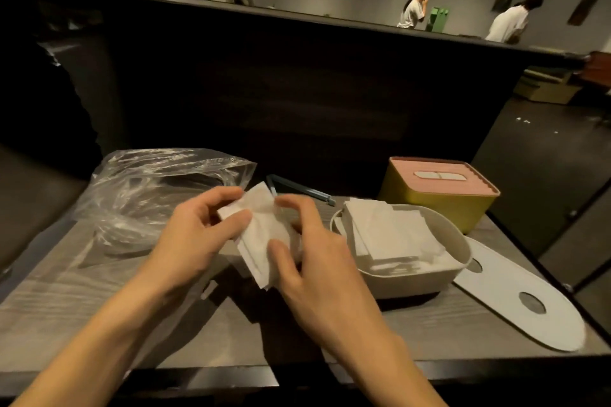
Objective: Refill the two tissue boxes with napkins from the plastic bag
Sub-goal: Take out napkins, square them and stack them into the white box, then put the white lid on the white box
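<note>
A small stack of white napkins is held above the table between both hands. My left hand grips its left edge, thumb on top. My right hand pinches its right side with curled fingers. The clear plastic bag lies crumpled at the left, its mouth facing right. An open white tissue box to the right holds a stack of napkins. Its white lid, with two holes, lies flat at the far right. Behind it stands a yellow tissue box with a closed pink lid.
The wood-grain table ends at a front edge near the bottom and drops off on the right. A dark thin object lies behind the hands. A dark partition wall rises behind the table. People stand far in the background.
</note>
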The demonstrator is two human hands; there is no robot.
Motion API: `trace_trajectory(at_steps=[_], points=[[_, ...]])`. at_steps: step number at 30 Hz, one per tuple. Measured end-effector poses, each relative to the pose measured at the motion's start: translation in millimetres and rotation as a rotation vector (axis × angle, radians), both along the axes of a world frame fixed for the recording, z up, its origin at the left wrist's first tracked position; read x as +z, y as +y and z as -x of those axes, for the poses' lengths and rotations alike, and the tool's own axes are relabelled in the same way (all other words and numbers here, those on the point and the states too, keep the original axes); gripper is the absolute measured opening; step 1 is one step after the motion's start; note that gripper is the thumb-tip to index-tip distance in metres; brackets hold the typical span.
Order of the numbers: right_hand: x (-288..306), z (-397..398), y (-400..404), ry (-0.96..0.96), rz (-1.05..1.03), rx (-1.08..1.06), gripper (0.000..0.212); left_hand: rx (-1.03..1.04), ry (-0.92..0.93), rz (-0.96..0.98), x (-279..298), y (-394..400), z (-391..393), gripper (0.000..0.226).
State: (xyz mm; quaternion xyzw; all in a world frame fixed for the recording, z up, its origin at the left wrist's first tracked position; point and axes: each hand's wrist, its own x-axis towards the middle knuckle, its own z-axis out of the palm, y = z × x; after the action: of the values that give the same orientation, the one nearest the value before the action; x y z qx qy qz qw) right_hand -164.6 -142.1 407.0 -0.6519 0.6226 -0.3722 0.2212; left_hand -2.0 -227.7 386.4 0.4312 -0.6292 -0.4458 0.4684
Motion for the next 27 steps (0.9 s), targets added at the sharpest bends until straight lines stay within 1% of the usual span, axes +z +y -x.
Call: trace_trajectory(at_steps=[2,6,9,13,16,18,21,23,25,27], points=[[15.0,14.3,7.3,0.022,0.037,-0.049,0.043,-0.061,-0.007,-0.014,15.6,-1.4,18.4,0.033],[39.5,59.5,19.0,0.092,0.018,-0.196,0.046,-0.147,-0.117,0.048,45.5,-8.6,69.1,0.044],[45.6,88.1,20.9,0.134,-0.017,-0.31,0.044,-0.212,-0.2,0.068,59.1,-16.7,107.3,0.049],[40.4,112.0,23.0,0.177,-0.138,-0.396,0.041,-0.315,-0.432,0.153,60.8,-25.1,151.8,0.048],[32.5,115.2,23.0,0.265,-0.167,-0.403,0.048,-0.343,-0.587,0.114,53.2,-33.0,166.1,0.046],[29.5,115.9,21.6,0.3,-0.153,-0.401,0.054,-0.316,-0.64,0.113,50.5,-34.8,169.6,0.045],[30.1,120.3,19.7,0.285,-0.177,-0.41,0.065,-0.287,-0.705,0.143,51.3,-33.2,172.9,0.045],[30.9,121.4,20.3,0.258,-0.157,-0.425,0.072,-0.291,-0.756,0.167,54.4,-30.4,174.3,0.046],[31.0,120.8,21.5,0.229,-0.135,-0.431,0.075,-0.303,-0.768,0.169,58.6,-28.2,173.8,0.045],[31.4,121.3,21.6,0.179,-0.136,-0.422,0.075,-0.331,-0.741,0.161,64.6,-26.8,171.5,0.045]])
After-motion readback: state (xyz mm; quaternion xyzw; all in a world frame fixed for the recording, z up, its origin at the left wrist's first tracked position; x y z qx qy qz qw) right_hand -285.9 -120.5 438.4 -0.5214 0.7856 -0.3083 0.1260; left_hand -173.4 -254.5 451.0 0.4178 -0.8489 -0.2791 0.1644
